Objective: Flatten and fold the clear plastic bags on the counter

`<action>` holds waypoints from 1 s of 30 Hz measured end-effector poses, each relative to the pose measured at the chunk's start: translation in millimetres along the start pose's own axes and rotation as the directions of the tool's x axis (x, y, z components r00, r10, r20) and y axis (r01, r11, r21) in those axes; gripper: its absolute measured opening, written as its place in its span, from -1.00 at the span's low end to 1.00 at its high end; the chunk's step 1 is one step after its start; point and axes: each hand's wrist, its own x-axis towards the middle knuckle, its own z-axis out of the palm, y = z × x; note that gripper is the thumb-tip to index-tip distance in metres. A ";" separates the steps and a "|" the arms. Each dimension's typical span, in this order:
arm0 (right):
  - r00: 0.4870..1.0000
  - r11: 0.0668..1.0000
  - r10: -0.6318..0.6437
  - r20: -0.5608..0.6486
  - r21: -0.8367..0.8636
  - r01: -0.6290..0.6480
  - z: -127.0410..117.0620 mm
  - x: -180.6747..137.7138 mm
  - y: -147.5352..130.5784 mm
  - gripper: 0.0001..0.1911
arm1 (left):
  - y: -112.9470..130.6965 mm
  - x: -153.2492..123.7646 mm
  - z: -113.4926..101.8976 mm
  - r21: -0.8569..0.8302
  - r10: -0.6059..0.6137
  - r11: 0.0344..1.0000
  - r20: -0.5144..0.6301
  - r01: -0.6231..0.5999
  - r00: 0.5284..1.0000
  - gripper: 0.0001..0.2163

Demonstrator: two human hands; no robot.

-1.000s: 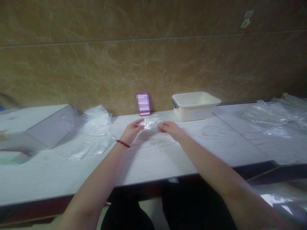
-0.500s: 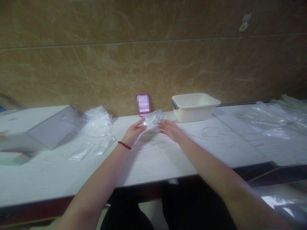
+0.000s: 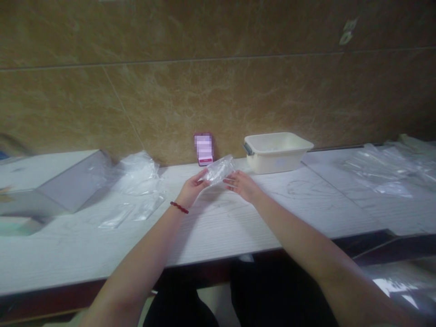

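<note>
A crinkled clear plastic bag [image 3: 220, 170] is raised slightly above the white wood-grain table [image 3: 218, 231]. My left hand [image 3: 192, 187] pinches its left end between thumb and fingers. At the other end, my right hand [image 3: 242, 185] has its upper fingers closed on the bag's edge, while the lower fingers are loosely spread beneath. What lies inside the bag, if anything, is too blurred to make out. On the table left of my left hand lie flat clear packets [image 3: 117, 215] and a heap of clear plastic bags [image 3: 138, 170].
A phone [image 3: 203, 149] leans on the tiled wall [image 3: 177, 100] behind my hands. To its right stands a cream plastic bin [image 3: 275, 162] with a grey handle. More plastic bags [image 3: 381, 163] lie far right. A large white box [image 3: 68, 181] occupies the left.
Both hands stay nearly in place. The bag has turned and spread a little flatter between them, and my left wrist has shifted slightly right.
</note>
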 end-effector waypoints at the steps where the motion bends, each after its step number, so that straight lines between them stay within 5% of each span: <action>1: 1.000 1.000 0.020 0.015 0.007 -0.020 -0.1 -0.4 -0.2 -0.78 | 0.4 -0.2 1.0 0.014 0.017 1.000 -0.015 -0.017 1.000 -0.47; 12: 0.998 0.999 0.044 -0.050 -0.014 -0.045 9.2 -1.2 13.0 -0.76 | -3.2 -3.2 10.3 0.110 0.059 0.992 -0.037 -0.054 0.998 -0.42; 20: 0.993 0.988 -0.024 -0.114 0.149 0.041 9.0 3.7 11.6 -0.89 | -4.6 -3.9 10.9 -0.003 0.029 1.000 0.090 -0.029 0.996 -0.47; 25: 0.998 1.000 0.011 -0.061 0.010 -0.010 7.5 0.3 7.2 -0.87 | 2.7 -3.9 5.0 -0.194 -0.034 0.980 0.071 0.047 0.997 -0.68; 30: 0.989 0.968 0.145 0.032 -0.210 -0.136 13.8 -9.6 7.0 -0.82 | 5.1 -7.9 3.9 -0.109 -0.138 0.980 0.223 0.166 0.965 -0.66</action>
